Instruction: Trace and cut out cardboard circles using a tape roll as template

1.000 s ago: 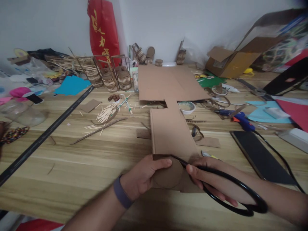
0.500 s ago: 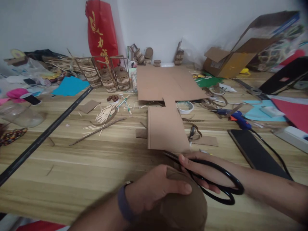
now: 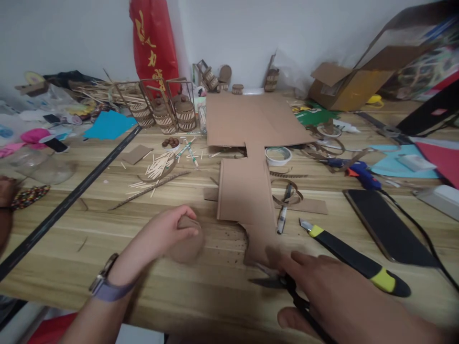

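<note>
My left hand [image 3: 168,229], with a watch at the wrist, pinches a small rounded piece of brown cardboard [image 3: 184,246] just above the wooden table. At lower right my right hand [image 3: 333,291] is low over the table, closed around black-handled scissors [image 3: 267,281]. Their blades point left and stand slightly apart, beside the lower end of a cut cardboard sheet [image 3: 245,188]; the fingers partly hide the handles. A yellow-and-black utility knife [image 3: 353,258] lies right beside my right hand. Small dark crumbs are scattered between the hands.
Matchsticks [image 3: 161,165] and a bowl of brown beads [image 3: 170,143] lie left of the cardboard. Small stick-sided buckets [image 3: 165,119] stand behind. A glue gun [image 3: 362,174], black phone-like slab [image 3: 389,227] and marker [image 3: 282,217] are rightward. Another person's hand [image 3: 5,200] shows at the left edge.
My left hand has moved left and forward with the rounded cardboard. My right hand has come down toward the table with the scissors, away from that piece. The knife is now uncovered.
</note>
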### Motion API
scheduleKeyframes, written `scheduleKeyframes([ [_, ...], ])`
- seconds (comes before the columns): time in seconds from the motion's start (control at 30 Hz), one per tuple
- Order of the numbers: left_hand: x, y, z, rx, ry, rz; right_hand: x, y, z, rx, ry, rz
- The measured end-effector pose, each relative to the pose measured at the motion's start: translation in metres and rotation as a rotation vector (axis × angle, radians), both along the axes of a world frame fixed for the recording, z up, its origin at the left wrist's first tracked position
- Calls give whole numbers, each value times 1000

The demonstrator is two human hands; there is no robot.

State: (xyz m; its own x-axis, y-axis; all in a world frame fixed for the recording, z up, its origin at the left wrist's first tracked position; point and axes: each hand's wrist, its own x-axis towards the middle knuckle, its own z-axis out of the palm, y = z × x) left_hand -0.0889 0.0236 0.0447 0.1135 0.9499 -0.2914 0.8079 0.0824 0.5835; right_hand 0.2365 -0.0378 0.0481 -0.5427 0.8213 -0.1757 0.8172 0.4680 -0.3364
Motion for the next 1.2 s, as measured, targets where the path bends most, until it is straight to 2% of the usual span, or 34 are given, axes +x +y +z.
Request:
scheduleKeyframes([
  [0.1, 5, 2, -6, 220, 132, 6, 5, -17, -21, 145, -94, 80],
  [0.17, 14, 3, -7, 315, 153, -2, 8, -23, -33, 211, -91, 116],
  [0.23, 27, 8, -8, 288, 62, -8, 10, -27, -41, 243, -54, 114],
  [0.3, 41, 16, -12, 195, -107, 24, 10, -28, -43, 222, -15, 87],
  [0.4, 59, 33, -23, 103, -332, 127, 5, -24, -38, 136, -1, 44],
  [0.5, 67, 47, -28, 36, -436, 113, -2, -19, -32, 41, 4, 23],
  [0.57, 64, 51, -23, -10, -505, 99, -4, -17, -30, -30, 11, 21],
  [0.67, 44, 50, -5, 11, -579, 147, -2, -16, -30, -70, 12, 22],
  [0.77, 16, 45, 12, 63, -601, 216, 6, -11, -33, 10, -19, 3],
  [0.83, 2, 39, 18, 73, -592, 252, 12, -4, -34, 100, -61, 6],
  [0.97, -6, 26, 10, -49, -516, 262, 19, 14, -37, 248, -129, 25],
  [1.1, 3, 23, -7, -122, -549, 229, 27, 21, -41, 303, -184, 23],
  [1.2, 8, 27, -14, -117, -569, 237, 36, 28, -36, 320, -201, 42],
])
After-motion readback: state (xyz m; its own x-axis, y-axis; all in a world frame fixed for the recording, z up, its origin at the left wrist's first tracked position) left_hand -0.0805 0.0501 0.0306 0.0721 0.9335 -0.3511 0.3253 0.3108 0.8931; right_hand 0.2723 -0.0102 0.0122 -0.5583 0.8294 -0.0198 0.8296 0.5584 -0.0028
